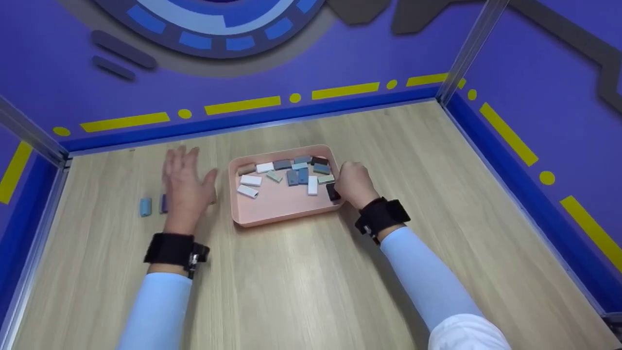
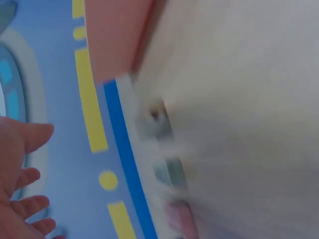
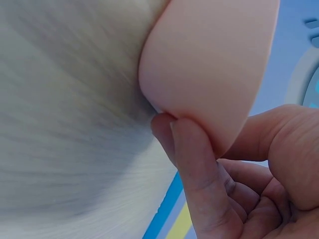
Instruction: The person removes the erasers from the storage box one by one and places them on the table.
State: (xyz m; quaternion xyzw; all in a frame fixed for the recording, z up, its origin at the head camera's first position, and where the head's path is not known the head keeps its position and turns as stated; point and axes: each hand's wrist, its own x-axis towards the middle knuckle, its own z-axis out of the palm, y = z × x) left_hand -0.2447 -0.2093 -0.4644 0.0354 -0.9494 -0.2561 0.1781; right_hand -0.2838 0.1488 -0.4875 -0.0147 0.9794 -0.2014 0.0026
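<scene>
My right hand (image 1: 358, 185) grips the right side of a pink tray (image 1: 272, 214). In the right wrist view, bent fingers (image 3: 197, 164) press the outside of the tray wall (image 3: 209, 59) low down, with the thumb at its rim. The tray holds several small rectangular blocks in white, grey, blue, green, brown and black, such as a white block (image 1: 312, 185). My left hand (image 1: 187, 187), fingers spread and holding nothing, is over the table left of the tray. Near it lie a light blue block (image 1: 146, 207) and a dark purple block (image 1: 164, 203), partly hidden by the hand.
The left wrist view shows a row of blurred blocks on the table, among them a pale green block (image 2: 170, 172) and a pink block (image 2: 182, 219). Blue-purple panels (image 1: 272, 78) with yellow marks close off the wooden table (image 1: 291, 291) at the back and sides.
</scene>
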